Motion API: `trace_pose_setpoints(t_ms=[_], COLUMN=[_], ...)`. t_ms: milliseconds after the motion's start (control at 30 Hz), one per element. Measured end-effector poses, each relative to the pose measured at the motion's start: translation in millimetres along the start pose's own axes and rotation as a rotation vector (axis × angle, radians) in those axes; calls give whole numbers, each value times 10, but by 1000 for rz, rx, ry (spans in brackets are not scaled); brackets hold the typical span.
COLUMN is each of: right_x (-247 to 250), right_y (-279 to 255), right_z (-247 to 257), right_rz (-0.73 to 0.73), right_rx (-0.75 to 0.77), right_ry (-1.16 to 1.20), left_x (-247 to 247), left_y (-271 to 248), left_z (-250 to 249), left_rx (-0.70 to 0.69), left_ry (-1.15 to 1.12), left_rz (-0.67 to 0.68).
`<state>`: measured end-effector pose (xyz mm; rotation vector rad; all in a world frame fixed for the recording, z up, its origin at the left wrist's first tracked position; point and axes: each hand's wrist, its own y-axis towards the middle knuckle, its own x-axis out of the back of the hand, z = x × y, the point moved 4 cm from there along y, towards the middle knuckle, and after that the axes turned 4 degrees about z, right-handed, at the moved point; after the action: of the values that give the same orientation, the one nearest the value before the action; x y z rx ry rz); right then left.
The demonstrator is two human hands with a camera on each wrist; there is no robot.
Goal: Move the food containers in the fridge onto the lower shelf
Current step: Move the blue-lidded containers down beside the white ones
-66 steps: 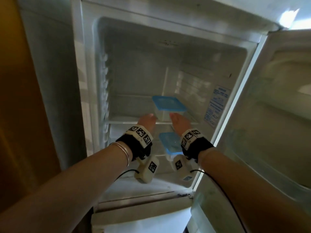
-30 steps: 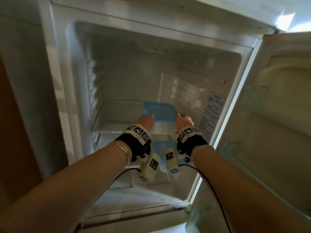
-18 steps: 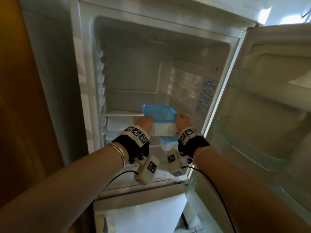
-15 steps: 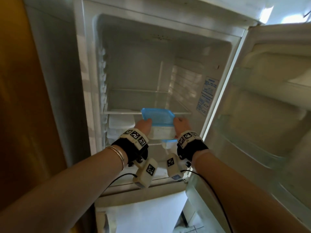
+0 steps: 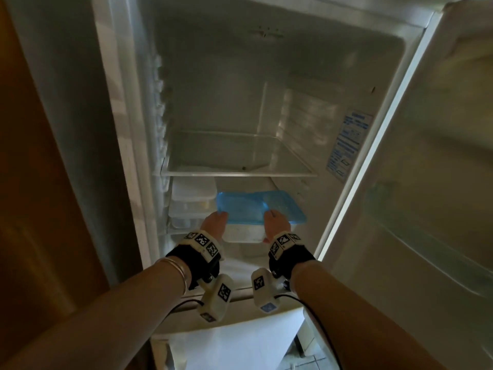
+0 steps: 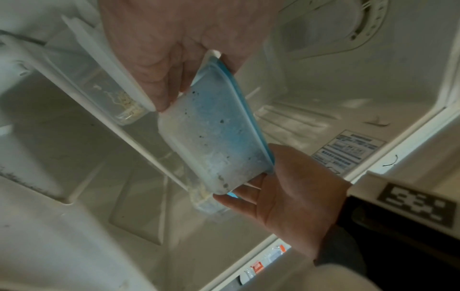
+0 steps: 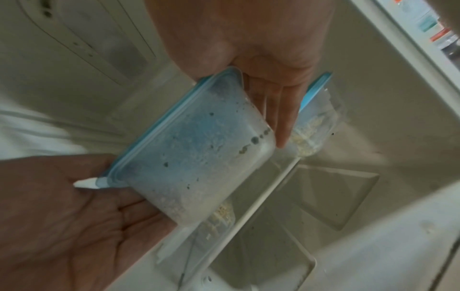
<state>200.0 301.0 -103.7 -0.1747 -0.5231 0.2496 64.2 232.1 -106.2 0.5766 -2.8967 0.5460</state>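
Note:
Both hands hold a frosted food container with a blue lid (image 5: pixel 241 209) at the front edge of the lower shelf (image 5: pixel 176 231). My left hand (image 5: pixel 214 222) grips its left end and my right hand (image 5: pixel 276 225) its right end, thumbs on the lid. From below, the container (image 6: pixel 214 137) (image 7: pixel 199 153) hangs tilted between my left hand (image 6: pixel 174 49) and right hand (image 7: pixel 261 59). I cannot tell whether it touches the shelf. A second blue-lidded container (image 5: pixel 289 209) (image 7: pixel 316 118) stands on the lower shelf just behind and to the right.
Two white-lidded containers (image 5: pixel 193 198) are stacked at the left of the lower shelf, next to my left hand. The glass upper shelf (image 5: pixel 240 173) above carries nothing. The fridge door (image 5: pixel 426 182) stands open on the right. A wooden panel (image 5: pixel 40 182) flanks the left.
The blue-lidded container came off the upper shelf and went down to the lower shelf's level, both hands keeping their hold. The upper shelf is now bare.

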Motion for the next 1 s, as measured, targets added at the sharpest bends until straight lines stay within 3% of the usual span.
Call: trace_pose_setpoints(t_ms=[333,633,833,1000], right_x=[-39,-35,-94,-135], right_y=[370,484,547,581], right_z=[-95,-61,-88,-56], right_rz=[11,-31,-45,-23], right_rx=[-2,24,-44,-41], right_ry=[-95,-172,-28,-133], left_x=[-132,-124,-105,-46], left_y=[465,598,689,760], left_z=[132,152,199,265], left_rx=[-1,-32,-43,-7], left_ry=[35,94,138,120], left_rz=[-38,-77,-82,-85])
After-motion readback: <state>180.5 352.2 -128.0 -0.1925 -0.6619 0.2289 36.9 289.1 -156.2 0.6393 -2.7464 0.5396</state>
